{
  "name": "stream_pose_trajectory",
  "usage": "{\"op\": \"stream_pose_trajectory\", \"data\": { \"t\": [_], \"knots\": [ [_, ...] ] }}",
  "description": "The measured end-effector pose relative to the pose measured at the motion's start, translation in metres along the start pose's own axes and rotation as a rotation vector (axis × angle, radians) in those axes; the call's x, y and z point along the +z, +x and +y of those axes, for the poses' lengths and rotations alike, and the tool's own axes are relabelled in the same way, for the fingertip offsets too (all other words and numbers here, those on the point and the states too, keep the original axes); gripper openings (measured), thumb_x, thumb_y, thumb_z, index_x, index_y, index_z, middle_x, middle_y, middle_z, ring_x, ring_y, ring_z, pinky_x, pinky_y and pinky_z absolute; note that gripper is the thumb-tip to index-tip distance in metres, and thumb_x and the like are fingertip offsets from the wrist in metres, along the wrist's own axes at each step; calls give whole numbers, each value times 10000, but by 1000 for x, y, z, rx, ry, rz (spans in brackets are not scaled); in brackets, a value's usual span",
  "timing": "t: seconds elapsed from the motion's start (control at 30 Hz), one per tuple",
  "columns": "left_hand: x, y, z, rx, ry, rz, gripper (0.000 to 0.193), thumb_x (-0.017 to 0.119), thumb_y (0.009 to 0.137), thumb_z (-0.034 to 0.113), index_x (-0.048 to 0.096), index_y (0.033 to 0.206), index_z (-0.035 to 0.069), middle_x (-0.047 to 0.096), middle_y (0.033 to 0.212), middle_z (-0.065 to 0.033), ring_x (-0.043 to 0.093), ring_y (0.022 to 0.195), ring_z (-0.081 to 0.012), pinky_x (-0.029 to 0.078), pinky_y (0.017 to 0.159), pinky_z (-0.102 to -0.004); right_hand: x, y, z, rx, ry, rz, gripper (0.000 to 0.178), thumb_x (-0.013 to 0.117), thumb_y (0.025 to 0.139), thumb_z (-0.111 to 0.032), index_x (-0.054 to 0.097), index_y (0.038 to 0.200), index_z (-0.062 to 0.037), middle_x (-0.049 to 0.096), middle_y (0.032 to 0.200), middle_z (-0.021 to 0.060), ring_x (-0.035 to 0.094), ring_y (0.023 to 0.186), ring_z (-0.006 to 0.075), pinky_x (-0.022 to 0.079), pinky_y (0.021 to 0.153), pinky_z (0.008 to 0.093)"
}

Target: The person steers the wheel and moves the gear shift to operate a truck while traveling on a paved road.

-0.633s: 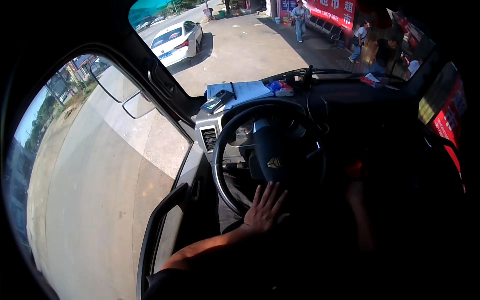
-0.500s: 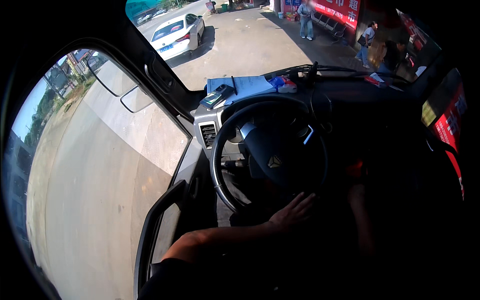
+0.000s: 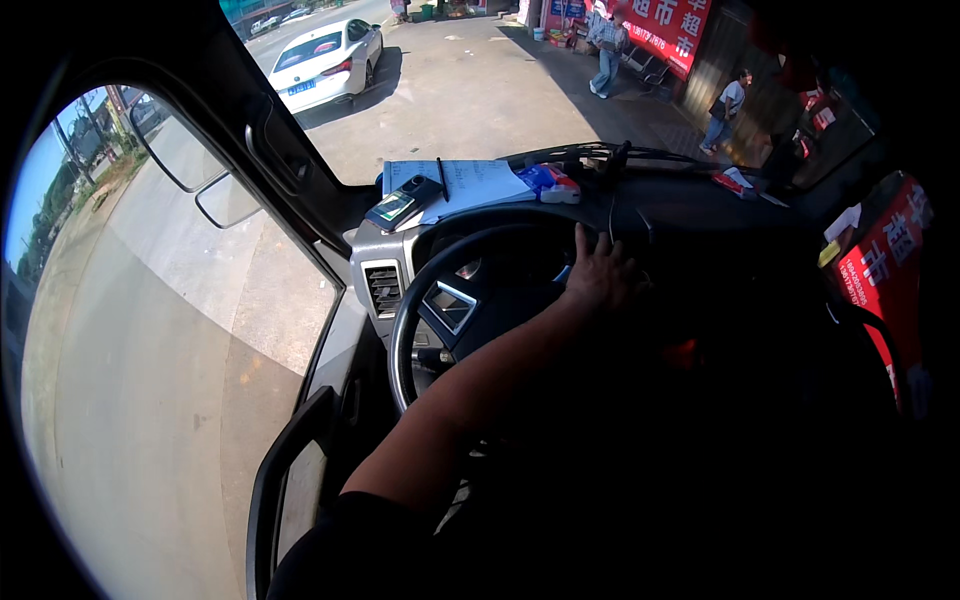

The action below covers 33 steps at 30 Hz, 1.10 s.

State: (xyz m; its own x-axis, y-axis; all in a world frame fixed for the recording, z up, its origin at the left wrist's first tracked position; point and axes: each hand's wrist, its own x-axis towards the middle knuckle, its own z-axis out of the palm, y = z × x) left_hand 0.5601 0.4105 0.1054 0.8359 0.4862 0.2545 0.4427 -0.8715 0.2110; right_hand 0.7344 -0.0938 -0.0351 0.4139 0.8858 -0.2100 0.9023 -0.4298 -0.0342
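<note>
My left arm reaches up across the black steering wheel (image 3: pixel 397 350). At the upper right of the rim, my left hand (image 3: pixel 600 275) is closed over the wheel, its fingers bent and a little apart. My right hand cannot be made out in the dark area on the right. Beyond the wheel, on the dashboard, lie white sheets of paper (image 3: pixel 490 185) with handwriting. A dark phone-like device (image 3: pixel 405 203) with a lit screen and a black pen (image 3: pixel 442 178) rest on them. Beside the paper sits a blue, red and white packet (image 3: pixel 550 184).
A side window with mirrors (image 3: pixel 228 200) is on the left, above the door handle frame (image 3: pixel 275 480). Through the windshield, a white car (image 3: pixel 325 62) stands on the paved ground. Two people (image 3: pixel 607 50) (image 3: pixel 728 110) are near a red banner (image 3: pixel 665 30).
My left hand has moved up from the wheel's lower part to its upper right rim. The wheel's spokes have turned. My right forearm, faintly visible before, is lost in the dark.
</note>
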Motion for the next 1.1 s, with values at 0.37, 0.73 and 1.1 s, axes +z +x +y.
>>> {"op": "stream_pose_trajectory", "data": {
  "t": [0.37,0.73,1.1],
  "knots": [
    [-59,-47,-114,-362,-42,-80,738,454,988,720,553,1421,131,633,1351,-228,618,1250,-410,475,1030,-519,64,-116,-6,468,205,-720,501,538,1055,-433,608,1280,9,688,1214,253,687,1095,369,544,917,515],
    [-47,-92,-152,-455,-25,113,572,462,1036,589,574,1185,48,688,1147,-301,661,1099,-469,510,935,-542,24,-45,-40,193,141,-881,456,511,1071,-416,622,1259,-16,687,1205,227,683,1082,357,543,921,480],
    [-37,-164,-170,-573,-69,126,486,353,1099,501,494,1165,40,684,1075,-328,654,1003,-532,490,829,-612,-34,137,-203,94,1260,46,733,494,1077,-504,283,1543,21,518,1445,218,576,1280,323,512,1007,423]
  ]
}}
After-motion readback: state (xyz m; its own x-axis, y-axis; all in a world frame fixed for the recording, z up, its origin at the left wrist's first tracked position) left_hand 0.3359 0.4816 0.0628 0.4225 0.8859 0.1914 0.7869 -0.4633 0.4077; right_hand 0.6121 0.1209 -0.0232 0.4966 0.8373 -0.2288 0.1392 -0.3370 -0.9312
